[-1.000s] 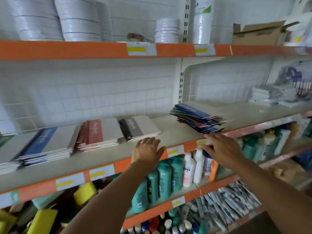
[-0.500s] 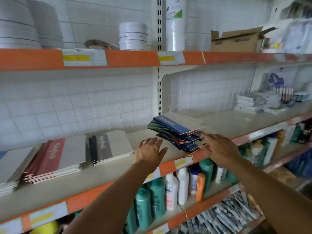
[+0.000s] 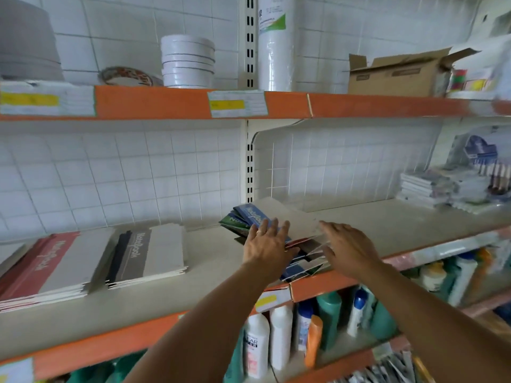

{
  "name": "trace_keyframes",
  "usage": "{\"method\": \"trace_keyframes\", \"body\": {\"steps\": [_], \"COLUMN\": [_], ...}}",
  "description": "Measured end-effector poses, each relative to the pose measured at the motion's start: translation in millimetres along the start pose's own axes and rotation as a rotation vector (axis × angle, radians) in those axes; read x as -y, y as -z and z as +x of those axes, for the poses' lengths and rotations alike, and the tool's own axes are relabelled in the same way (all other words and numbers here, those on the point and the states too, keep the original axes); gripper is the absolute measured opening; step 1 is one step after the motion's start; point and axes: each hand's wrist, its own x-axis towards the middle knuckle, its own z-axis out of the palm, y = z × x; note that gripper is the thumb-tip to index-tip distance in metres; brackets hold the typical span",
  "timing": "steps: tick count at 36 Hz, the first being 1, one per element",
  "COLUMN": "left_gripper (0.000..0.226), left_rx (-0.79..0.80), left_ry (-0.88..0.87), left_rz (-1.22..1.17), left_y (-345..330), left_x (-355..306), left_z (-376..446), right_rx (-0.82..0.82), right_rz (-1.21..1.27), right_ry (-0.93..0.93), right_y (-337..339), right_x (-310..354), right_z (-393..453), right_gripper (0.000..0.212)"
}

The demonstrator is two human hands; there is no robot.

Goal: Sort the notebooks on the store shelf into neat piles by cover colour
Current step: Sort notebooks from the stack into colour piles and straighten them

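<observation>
- Progress is judged as partly made: at lower left of the frame a red-covered pile [image 3: 52, 268] and, just beside it, a black-covered pile [image 3: 146, 255] are seen squared up on the shelf [image 3: 193, 297].
- Left unsorted is a mixed heap of notebooks [image 3: 276, 239] at frame centre, fanned out with blue, green and red covers showing.
- The left hand [image 3: 266, 246] is laid flat on the heap, fingers straight; nothing is grasped.
- The right hand [image 3: 348, 248] is spread over the heap's right edge, fingers relaxed; no grip can be made out.
</observation>
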Motion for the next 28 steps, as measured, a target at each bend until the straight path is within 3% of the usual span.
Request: {"method": "trace_keyframes", "body": {"steps": [6,13,19,24,28], "left_gripper": [0.066,0.058,0.048,0.046,0.051], "left_rx": [0.046,-0.037,-0.051,-0.042,-0.049], "left_ry": [0.135,0.158,0.154,0.162,0.196], "left_rz": [0.075,0.121,0.157,0.206,0.167], "left_y": [-7.2,-0.2,10.4,14.5,14.6], "left_x": [-23.2,-30.0,-32.9,-33.7,-25.9], "left_z": [10.6,6.7,2.4,-2.0,-6.6], "right_rx": [-0.029,-0.039,-0.007,0.053,0.098], "right_rz": [0.072,0.130,0.287,0.521,0.450], "right_ry": [0.112,0.181,0.133,0.055,0.073], "right_y": [-9.2,-18.5,-26.2,-27.4,-27.6], "right_x": [-19.9,-21.8,-15.7,-10.8,-11.6], "right_z": [16.6,30.5,38.2,46.1,49.7], "right_gripper": [0.063,0.073,0.082,0.104,0.107]}}
